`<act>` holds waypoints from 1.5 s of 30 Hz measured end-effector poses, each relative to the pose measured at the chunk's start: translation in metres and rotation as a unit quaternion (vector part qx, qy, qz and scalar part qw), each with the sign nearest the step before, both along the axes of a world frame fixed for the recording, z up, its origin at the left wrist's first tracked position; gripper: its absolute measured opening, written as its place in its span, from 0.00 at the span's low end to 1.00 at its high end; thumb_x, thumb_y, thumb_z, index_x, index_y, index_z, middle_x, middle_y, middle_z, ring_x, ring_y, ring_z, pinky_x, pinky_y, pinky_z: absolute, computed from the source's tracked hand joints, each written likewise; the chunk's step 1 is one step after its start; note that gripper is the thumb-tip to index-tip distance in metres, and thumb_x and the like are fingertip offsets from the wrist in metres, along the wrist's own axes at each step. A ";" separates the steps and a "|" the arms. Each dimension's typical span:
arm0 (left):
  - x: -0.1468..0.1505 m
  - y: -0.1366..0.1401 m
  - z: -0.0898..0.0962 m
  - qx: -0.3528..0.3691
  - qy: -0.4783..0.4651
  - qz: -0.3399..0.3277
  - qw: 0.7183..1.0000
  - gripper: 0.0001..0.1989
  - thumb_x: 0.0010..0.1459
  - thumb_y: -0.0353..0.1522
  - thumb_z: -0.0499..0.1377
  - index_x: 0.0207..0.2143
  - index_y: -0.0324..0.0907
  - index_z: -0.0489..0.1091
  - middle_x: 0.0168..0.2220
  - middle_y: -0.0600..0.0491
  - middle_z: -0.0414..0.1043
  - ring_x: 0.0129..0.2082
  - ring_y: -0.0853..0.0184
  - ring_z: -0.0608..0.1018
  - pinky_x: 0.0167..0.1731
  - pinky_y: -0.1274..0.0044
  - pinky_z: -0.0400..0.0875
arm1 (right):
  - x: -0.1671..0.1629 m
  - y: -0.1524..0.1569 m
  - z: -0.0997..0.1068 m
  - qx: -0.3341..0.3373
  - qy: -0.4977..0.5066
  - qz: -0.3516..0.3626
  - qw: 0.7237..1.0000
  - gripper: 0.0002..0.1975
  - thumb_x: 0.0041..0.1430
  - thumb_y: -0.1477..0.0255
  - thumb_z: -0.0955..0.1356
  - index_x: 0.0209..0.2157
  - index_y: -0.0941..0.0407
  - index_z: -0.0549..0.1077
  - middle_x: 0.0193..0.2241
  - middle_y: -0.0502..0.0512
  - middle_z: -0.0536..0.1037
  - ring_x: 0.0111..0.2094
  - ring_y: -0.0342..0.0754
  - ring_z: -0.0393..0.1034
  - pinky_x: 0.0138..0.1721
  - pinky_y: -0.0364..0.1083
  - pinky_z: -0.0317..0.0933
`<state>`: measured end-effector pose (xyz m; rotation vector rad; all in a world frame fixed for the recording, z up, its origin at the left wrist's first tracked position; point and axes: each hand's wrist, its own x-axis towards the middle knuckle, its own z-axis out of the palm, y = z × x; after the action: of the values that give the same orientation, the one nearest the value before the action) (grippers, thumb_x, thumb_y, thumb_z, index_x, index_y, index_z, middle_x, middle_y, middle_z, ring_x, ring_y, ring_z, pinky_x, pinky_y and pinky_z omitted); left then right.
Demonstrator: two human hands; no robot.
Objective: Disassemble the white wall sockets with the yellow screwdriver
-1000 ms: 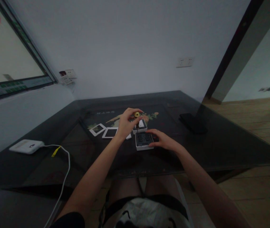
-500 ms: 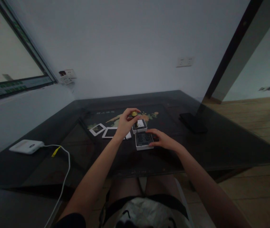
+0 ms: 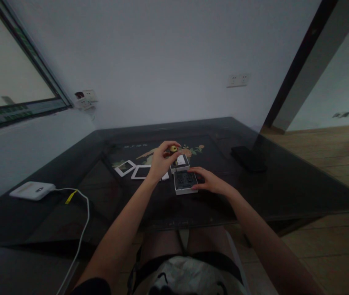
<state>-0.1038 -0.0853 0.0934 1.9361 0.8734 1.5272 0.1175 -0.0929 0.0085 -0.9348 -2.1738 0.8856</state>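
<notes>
My left hand (image 3: 162, 159) is closed, thumb and fingers pinching a screwdriver (image 3: 173, 148) with a yellow-topped handle. The screwdriver stands about upright, its dark lower end reaching down toward the near box; I cannot tell whether the tip touches a screw. My right hand (image 3: 208, 180) grips the right side of a square, white-sided wall-socket unit (image 3: 186, 191), whose dark inner face is up. Just behind it lies a second white-edged unit (image 3: 179, 168) with a white and dark top. White frames (image 3: 126, 168) and a white-rimmed dark panel (image 3: 140, 172) lie left of the hands.
A dark table (image 3: 211, 213) carries a white device (image 3: 33, 190) with a white cable (image 3: 85, 227) and yellow tag (image 3: 71, 197) at left. A black flat case (image 3: 248, 159) lies at right. Wall sockets (image 3: 237, 80) are on the wall behind.
The left fingers and the screwdriver handle have turned slightly. The right hand stays on the near unit. The whole view has shifted a little.
</notes>
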 end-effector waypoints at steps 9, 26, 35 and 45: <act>-0.012 -0.008 0.020 -0.035 0.110 -0.117 0.986 0.21 0.59 0.26 0.54 0.55 0.45 0.64 0.52 0.47 0.69 0.49 0.65 0.74 0.48 0.71 0.71 | -0.001 -0.001 0.001 0.011 -0.001 0.000 1.000 0.29 0.49 0.66 0.74 0.53 0.52 0.68 0.55 0.61 0.67 0.57 0.55 0.62 0.55 0.56 0.61; -0.019 -0.013 0.025 -0.009 0.166 -0.082 0.983 0.23 0.59 0.27 0.54 0.57 0.46 0.63 0.54 0.47 0.67 0.51 0.64 0.73 0.49 0.70 0.70 | -0.001 0.000 0.000 0.028 -0.014 -0.002 1.000 0.30 0.48 0.67 0.75 0.53 0.54 0.67 0.55 0.62 0.68 0.58 0.55 0.61 0.57 0.57 0.58; -0.014 -0.011 0.018 0.056 0.167 0.057 0.983 0.15 0.60 0.31 0.56 0.50 0.46 0.68 0.48 0.47 0.68 0.46 0.64 0.73 0.43 0.72 0.72 | -0.002 -0.001 0.001 0.007 -0.009 -0.006 1.000 0.29 0.49 0.67 0.74 0.53 0.52 0.67 0.55 0.61 0.66 0.58 0.55 0.61 0.54 0.57 0.62; -0.014 -0.016 0.023 0.073 0.225 0.055 0.970 0.16 0.56 0.31 0.61 0.48 0.45 0.70 0.40 0.50 0.71 0.37 0.67 0.74 0.39 0.73 0.73 | -0.001 -0.001 0.002 0.012 -0.012 -0.002 1.000 0.29 0.49 0.67 0.74 0.53 0.53 0.68 0.55 0.62 0.66 0.57 0.55 0.61 0.54 0.57 0.62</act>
<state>-0.1179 -0.1014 0.1163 2.4336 1.0937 1.2569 0.1163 -0.0943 0.0102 -0.9418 -2.1973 0.8476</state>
